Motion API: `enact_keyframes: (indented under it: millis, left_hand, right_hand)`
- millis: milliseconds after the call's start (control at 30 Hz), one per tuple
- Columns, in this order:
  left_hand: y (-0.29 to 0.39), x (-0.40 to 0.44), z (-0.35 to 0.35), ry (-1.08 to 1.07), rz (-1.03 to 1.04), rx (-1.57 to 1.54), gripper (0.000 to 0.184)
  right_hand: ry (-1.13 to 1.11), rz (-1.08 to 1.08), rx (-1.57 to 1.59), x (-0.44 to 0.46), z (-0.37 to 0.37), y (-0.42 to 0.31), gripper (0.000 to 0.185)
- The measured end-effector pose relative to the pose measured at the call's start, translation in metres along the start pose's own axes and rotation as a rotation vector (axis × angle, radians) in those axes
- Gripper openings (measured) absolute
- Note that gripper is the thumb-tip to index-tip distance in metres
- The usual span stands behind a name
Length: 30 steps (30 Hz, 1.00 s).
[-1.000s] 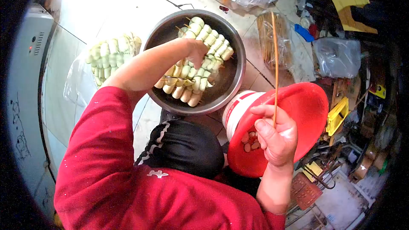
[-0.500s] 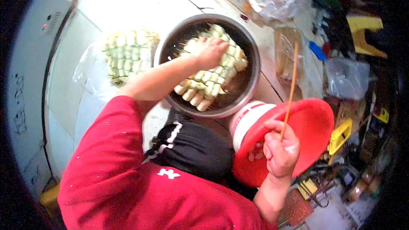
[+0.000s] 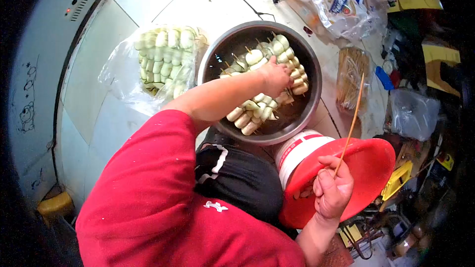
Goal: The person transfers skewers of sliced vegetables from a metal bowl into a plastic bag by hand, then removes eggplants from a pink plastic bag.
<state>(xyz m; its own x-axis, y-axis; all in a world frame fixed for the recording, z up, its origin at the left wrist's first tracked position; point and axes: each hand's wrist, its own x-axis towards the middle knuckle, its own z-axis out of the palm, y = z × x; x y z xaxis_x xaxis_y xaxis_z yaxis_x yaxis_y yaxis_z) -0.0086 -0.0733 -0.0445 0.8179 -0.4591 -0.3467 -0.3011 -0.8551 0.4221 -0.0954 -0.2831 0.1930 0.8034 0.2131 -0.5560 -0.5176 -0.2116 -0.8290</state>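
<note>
A metal basin [image 3: 310, 113] on the floor holds rows of pale, rounded food pieces on skewers [image 3: 295, 66]. My left hand [image 3: 276, 77] reaches into it, fingers bent around some of the skewered pieces; its fingertips are partly hidden. In my right hand [image 3: 332, 190], a thin bare wooden stick [image 3: 352, 123] is gripped near its lower end and points upward. Behind that hand a wide red basin [image 3: 373, 160] tilts against a white bucket [image 3: 296, 151]. Several small pale pieces [image 3: 305, 191] lie inside the red basin, partly covered by the hand.
Left of the metal basin, more skewered pieces [image 3: 161, 62] lie in a clear plastic bag [image 3: 123, 79]. A bundle of thin sticks [image 3: 352, 76] in plastic wrap lies to the right. A white appliance [image 3: 54, 69] lines the left side. Yellow-handled tools [image 3: 397, 179] and clutter fill the right.
My left hand has shifted right over the skewers, its fingers now more bent, and some skewered pieces at the right have moved apart from the rest. My right hand still holds the stick.
</note>
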Motion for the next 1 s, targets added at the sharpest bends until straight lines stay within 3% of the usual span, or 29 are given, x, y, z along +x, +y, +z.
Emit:
enact_keyframes:
  millis: [133, 233, 367, 467, 700, 1000]
  left_hand:
    - [0.012, -0.022, 0.008, 0.392, -0.004, -0.002, 0.052]
    - [0.034, -0.062, 0.021, 0.306, -0.146, -0.015, 0.073]
    - [0.015, -0.069, 0.066, 0.292, -0.055, -0.017, 0.077]
    - [0.003, -0.056, 0.063, 0.185, -0.027, 0.065, 0.074]
    - [-0.013, -0.044, 0.073, 0.171, 0.034, 0.032, 0.071]
    - [-0.007, -0.035, 0.048, 0.458, 0.012, 0.026, 0.066]
  right_hand:
    - [-0.011, -0.016, 0.019, -0.002, -0.006, 0.001, 0.024]
    - [0.015, -0.027, 0.023, -0.003, -0.005, 0.002, 0.023]
    - [-0.001, 0.015, -0.004, -0.003, 0.002, -0.001, 0.022]
    - [-0.009, 0.029, -0.034, -0.004, 0.009, -0.003, 0.022]
    - [-0.037, 0.043, -0.050, -0.009, 0.012, -0.001, 0.022]
    - [-0.039, 0.056, -0.071, -0.008, 0.014, 0.001, 0.021]
